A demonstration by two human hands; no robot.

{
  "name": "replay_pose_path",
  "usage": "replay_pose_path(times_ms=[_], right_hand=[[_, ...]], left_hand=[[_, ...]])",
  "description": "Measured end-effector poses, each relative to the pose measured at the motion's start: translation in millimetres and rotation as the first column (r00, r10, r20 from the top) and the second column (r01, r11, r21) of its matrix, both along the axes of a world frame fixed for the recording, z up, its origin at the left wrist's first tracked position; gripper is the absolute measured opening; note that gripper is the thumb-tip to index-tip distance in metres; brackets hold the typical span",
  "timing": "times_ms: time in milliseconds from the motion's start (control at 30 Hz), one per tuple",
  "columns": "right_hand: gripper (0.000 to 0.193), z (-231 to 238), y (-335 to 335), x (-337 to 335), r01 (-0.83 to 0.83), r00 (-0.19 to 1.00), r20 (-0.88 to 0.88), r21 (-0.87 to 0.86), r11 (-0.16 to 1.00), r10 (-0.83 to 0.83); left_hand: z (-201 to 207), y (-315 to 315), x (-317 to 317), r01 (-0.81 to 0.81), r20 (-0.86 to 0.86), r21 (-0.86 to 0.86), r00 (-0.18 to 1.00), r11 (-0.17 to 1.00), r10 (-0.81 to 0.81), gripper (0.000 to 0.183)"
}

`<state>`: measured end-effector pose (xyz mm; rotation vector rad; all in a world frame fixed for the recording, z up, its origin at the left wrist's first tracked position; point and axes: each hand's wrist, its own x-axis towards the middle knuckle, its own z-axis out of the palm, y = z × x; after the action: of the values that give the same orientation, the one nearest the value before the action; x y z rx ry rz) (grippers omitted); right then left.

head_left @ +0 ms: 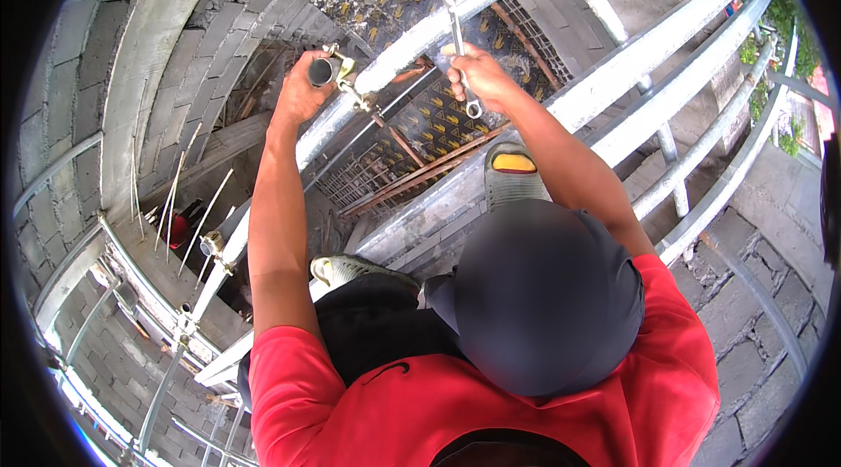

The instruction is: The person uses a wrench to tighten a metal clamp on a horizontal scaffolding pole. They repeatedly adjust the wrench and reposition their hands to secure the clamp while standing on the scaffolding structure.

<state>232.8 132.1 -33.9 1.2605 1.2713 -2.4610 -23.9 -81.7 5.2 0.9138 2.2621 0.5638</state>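
Note:
My left hand [300,97] is wrapped round a steel tube [321,73], whose round open end faces up. Close beside that hand, a scaffold coupler [349,81] with a bolt sits where the tube meets a long sloping scaffold pipe [407,51]. My right hand [484,80] is closed round the middle of a combination wrench [454,20]. One end of the wrench points up past the long pipe and the other sticks out below my fingers. The wrench is apart from the coupler.
My shoes [515,171] stand on a narrow ledge beside the pipe. Several scaffold rails [674,38] run at the right. Far below lies a dark panel with yellow marks [429,130]. Thin rods [171,191] rise at the left, near block walls [206,24].

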Motion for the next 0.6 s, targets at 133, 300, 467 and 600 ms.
replay_pose_path(times_ms=[133,300,467,600], right_hand=[[0.030,14.0,-10.0,-3.3,-0.029,0.991,-0.130,-0.004,1.000,0.028],[0.024,10.0,-14.9,10.1,-0.153,0.985,-0.083,-0.052,0.987,0.149],[0.029,14.0,-5.9,29.2,-0.129,0.992,-0.009,0.046,0.991,0.130],[0.025,15.0,-6.2,27.4,-0.064,0.997,-0.025,0.154,0.986,0.069]], left_hand=[[-1.3,-0.3,2.1,-0.013,-0.002,0.035,1.000,0.999,0.014,0.055],[0.6,-0.2,6.9,-0.049,0.014,0.050,0.999,0.998,0.049,0.056],[5.2,3.0,10.2,-0.075,0.004,0.033,0.997,0.997,0.075,0.057],[7.0,5.1,11.2,-0.082,-0.005,0.027,0.997,0.996,0.082,0.054]])
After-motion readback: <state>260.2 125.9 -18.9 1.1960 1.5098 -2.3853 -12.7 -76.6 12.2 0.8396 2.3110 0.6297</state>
